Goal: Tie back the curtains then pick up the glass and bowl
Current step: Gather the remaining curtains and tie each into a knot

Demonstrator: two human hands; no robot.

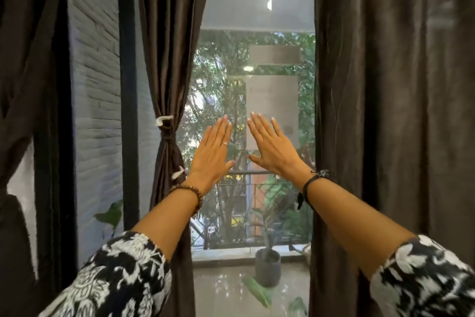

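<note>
The centre curtain panel is gathered at mid-height and bound with a dark tie bearing white tags, so that part of the task appears done. The right curtain hangs loose and full-length, with no tie visible on it; it appears still to be tied back. A further dark curtain hangs at the far left, its state unclear. The left hand and right hand are raised side by side before the window pane, fingers straight and spread, holding nothing. Neither glass nor bowl is in view; their collection remains outstanding. Beyond the pane stands a potted plant.
</note>
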